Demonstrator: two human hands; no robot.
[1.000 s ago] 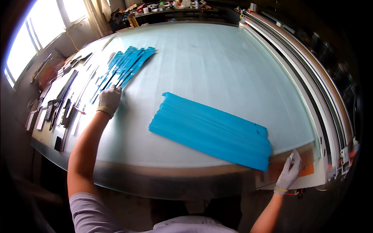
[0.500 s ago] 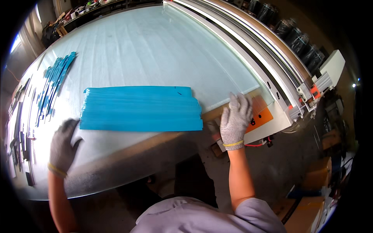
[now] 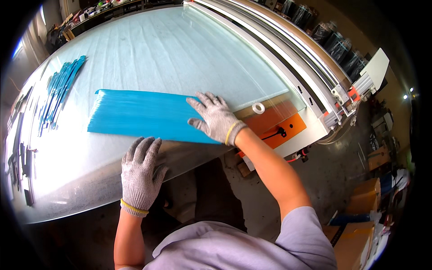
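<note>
A broad bundle of bright blue strips (image 3: 139, 114), lying side by side, rests near the front edge of the glass-like table top (image 3: 148, 49). My right hand (image 3: 216, 119), in a grey knit glove with a yellow cuff, lies over the bundle's right end with its fingers spread. At the bundle's near edge is my left hand (image 3: 141, 173), gloved alike, fingers stretched out and nothing held. Whether its fingertips touch the strips I cannot tell. To the right of my right hand sits a small white ring (image 3: 258, 108), like a roll of tape.
More blue strips (image 3: 60, 92) lie loosely at the table's left, beside dark thin strips (image 3: 22, 153). A long white rail machine (image 3: 270, 49) borders the right side, with an orange plate (image 3: 288, 130) at its near corner. Cardboard boxes (image 3: 355, 238) stand on the floor at lower right.
My right hand has moved left from the machine corner onto the strips, uncovering the white ring. My left hand has moved right, from the bundle's left end to its near edge.
</note>
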